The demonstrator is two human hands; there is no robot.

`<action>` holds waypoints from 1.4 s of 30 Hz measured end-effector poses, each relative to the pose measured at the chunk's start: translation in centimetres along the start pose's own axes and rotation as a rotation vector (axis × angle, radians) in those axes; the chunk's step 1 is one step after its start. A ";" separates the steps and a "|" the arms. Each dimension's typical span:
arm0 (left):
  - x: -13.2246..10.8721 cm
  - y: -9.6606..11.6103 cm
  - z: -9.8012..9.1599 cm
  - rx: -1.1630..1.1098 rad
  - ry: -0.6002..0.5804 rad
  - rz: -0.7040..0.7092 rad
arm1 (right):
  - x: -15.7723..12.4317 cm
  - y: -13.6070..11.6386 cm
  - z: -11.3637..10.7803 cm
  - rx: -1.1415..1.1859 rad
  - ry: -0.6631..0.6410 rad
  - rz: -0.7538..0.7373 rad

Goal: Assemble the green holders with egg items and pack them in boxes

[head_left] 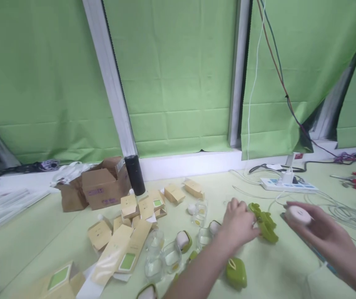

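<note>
While the left hand (238,224) is closing its fingers on a green plastic piece (264,224), the right hand (321,232) is pinching a white round disc (298,214) just beside it, the two parts seemingly being held close so they can be lined up. Another green piece (236,272) is lying just below the left wrist. Left of that hand, clear glass jars (162,257) and small kraft boxes (134,207) are crowding the table (25,245); a power strip (288,185) is trailing cables beyond the right hand.
</note>
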State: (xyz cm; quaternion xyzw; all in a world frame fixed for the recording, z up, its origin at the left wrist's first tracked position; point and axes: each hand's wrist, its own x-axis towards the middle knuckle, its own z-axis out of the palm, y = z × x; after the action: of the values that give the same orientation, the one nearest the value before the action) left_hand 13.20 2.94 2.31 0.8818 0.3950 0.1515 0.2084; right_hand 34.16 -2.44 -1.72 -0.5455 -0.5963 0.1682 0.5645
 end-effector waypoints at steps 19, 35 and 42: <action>-8.6 0.0 -1.4 -1.283 0.392 -0.378 | -3.5 -4.7 2.7 -0.049 -0.118 -0.303; -13.0 -3.5 -1.2 -1.675 0.540 -0.426 | -4.6 -8.7 12.1 0.088 -0.275 -0.465; -13.3 -4.4 0.6 -2.028 0.420 -0.381 | -6.0 -7.7 12.8 0.069 -0.327 -0.600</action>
State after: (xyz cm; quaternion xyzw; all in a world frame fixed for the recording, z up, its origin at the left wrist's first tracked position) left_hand 2.17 -4.65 -1.67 0.1739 0.2437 0.5257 0.7962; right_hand 18.21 -4.88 -2.28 -0.2922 -0.8066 0.0999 0.5040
